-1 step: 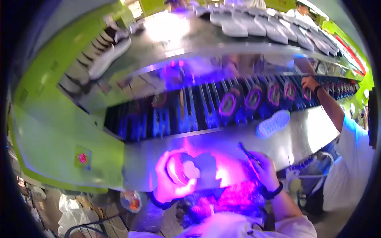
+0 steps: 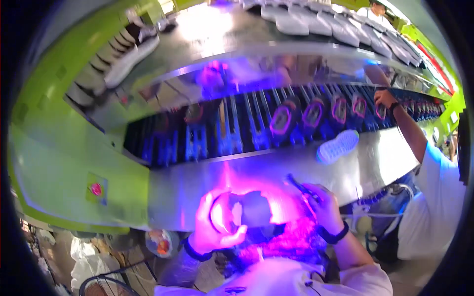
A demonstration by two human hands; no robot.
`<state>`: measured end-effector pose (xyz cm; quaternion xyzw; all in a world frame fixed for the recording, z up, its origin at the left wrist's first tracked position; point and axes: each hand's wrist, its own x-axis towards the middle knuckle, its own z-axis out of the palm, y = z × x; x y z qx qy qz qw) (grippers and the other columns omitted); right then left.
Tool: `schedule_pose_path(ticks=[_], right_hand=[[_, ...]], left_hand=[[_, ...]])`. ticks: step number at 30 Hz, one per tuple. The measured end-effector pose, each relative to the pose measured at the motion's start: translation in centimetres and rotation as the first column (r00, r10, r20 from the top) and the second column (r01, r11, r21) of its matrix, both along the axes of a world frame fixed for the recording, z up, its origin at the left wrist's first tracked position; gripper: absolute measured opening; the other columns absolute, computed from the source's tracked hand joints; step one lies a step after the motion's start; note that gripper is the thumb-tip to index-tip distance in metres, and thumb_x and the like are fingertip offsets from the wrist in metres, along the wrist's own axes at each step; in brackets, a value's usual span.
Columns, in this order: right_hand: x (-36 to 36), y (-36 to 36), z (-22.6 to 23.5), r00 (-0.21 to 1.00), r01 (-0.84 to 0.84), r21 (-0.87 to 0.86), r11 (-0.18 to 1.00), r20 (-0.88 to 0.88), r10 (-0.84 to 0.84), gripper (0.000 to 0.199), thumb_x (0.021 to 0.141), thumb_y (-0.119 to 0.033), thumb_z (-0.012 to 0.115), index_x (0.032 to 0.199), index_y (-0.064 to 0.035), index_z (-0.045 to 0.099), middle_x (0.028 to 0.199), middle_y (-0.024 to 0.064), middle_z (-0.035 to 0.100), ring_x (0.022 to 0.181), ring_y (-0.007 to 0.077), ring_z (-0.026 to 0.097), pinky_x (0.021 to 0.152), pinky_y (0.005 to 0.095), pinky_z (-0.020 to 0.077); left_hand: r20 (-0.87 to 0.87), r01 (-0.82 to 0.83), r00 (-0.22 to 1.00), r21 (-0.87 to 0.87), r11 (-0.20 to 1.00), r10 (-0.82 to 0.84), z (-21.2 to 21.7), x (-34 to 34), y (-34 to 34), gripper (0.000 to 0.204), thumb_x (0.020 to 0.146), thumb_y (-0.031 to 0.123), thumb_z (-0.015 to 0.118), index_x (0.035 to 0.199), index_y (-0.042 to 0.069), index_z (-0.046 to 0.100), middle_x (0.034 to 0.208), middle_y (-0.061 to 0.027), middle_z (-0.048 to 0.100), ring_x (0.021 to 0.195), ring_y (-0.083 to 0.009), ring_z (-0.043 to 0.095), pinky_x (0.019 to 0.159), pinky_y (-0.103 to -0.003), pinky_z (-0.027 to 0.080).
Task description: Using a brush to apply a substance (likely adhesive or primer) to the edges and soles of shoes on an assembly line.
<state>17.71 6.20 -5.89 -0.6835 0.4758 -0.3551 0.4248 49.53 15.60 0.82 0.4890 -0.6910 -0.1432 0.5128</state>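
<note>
Under strong pink-violet light, my left hand (image 2: 207,227) is wrapped round the rounded end of a shoe upper (image 2: 224,214). Its darker part (image 2: 256,208) reaches out to the right over the metal ledge; glare hides the details. To the right of it, my right hand (image 2: 326,207) is closed round a slim dark stick-like tool (image 2: 298,185), whose tip points up and left, apart from the shoe upper. Whether the tool is a brush or a pen cannot be told. Beyond my right hand, a pale shoe sole (image 2: 338,147) lies on the ledge.
Behind the ledge (image 2: 185,185) runs a dark rack (image 2: 229,130) carrying several shoes with pink-lit outlines (image 2: 281,121). A co-worker's hand (image 2: 384,98) reaches into it at the right. White soles (image 2: 316,22) line the upper shelf. A green panel (image 2: 74,143) stands at left.
The shoe upper has turned slightly in my left hand. My right hand and its tool have moved a little to the left. The whole view has shifted slightly.
</note>
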Motion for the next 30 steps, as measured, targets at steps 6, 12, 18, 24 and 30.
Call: schedule_pose_path(ticks=[6, 12, 18, 24, 30], right_hand=[[6.8, 3.5, 0.8, 0.971, -0.213, -0.005, 0.977, -0.112, 0.211, 0.033, 0.093, -0.005, 0.068, 0.126, -0.0022, 0.071, 0.115, 0.0178, 0.072, 0.105, 0.0315, 0.071, 0.093, 0.0406, 0.055], [10.4, 3.8, 0.7, 0.979, -0.189, 0.134, 0.973, -0.05, 0.197, 0.029, 0.095, -0.005, 0.069, 0.124, -0.0016, 0.071, 0.112, 0.0142, 0.073, 0.099, 0.0245, 0.07, 0.088, 0.0358, 0.0542], [11.5, 2.4, -0.6, 0.951, -0.247, 0.095, 0.964, -0.165, 0.26, 0.03, 0.095, 0.001, 0.068, 0.126, -0.0012, 0.072, 0.11, 0.0128, 0.074, 0.092, 0.0176, 0.069, 0.083, 0.032, 0.0538], [10.7, 2.2, -0.1, 0.936, -0.308, 0.258, 0.916, -0.093, 0.341, 0.032, 0.097, -0.002, 0.069, 0.129, -0.0011, 0.071, 0.114, 0.0109, 0.076, 0.098, 0.015, 0.069, 0.088, 0.0284, 0.0537], [9.1, 5.2, -0.8, 0.961, -0.264, 0.391, 0.882, 0.023, 0.277, 0.033, 0.101, -0.011, 0.069, 0.132, -0.0014, 0.069, 0.124, 0.0152, 0.075, 0.105, 0.0194, 0.071, 0.092, 0.0339, 0.0545]], left_hand=[[0.194, -0.022, 0.978, -0.251, 0.968, 0.073, -6.7, -1.2, 8.0, 0.048, 0.106, 0.037, 0.051, 0.14, 0.002, 0.049, 0.132, -0.0219, 0.06, 0.11, -0.0364, 0.068, 0.095, -0.058, 0.05], [0.37, 0.057, 0.929, -0.15, 0.987, 0.003, -11.9, -3.6, 13.9, 0.036, 0.103, 0.034, 0.056, 0.138, 0.025, 0.053, 0.144, -0.0017, 0.06, 0.138, -0.0268, 0.054, 0.123, -0.055, 0.025], [0.439, 0.113, 0.898, -0.248, 0.962, 0.008, -11.8, -3.4, 14.7, 0.04, 0.095, 0.034, 0.063, 0.133, 0.041, 0.054, 0.148, 0.0108, 0.058, 0.14, -0.0172, 0.052, 0.124, -0.051, 0.023], [0.469, 0.289, 0.866, -0.186, 0.939, -0.174, -11.4, -1.4, 14.6, 0.041, 0.094, 0.033, 0.063, 0.133, 0.042, 0.057, 0.152, 0.014, 0.054, 0.14, -0.0138, 0.049, 0.121, -0.049, 0.03], [0.489, 0.287, 0.857, -0.191, 0.939, -0.163, -11.3, -1.6, 14.6, 0.044, 0.094, 0.031, 0.064, 0.136, 0.043, 0.057, 0.153, 0.014, 0.054, 0.141, -0.0142, 0.048, 0.122, -0.05, 0.029]])
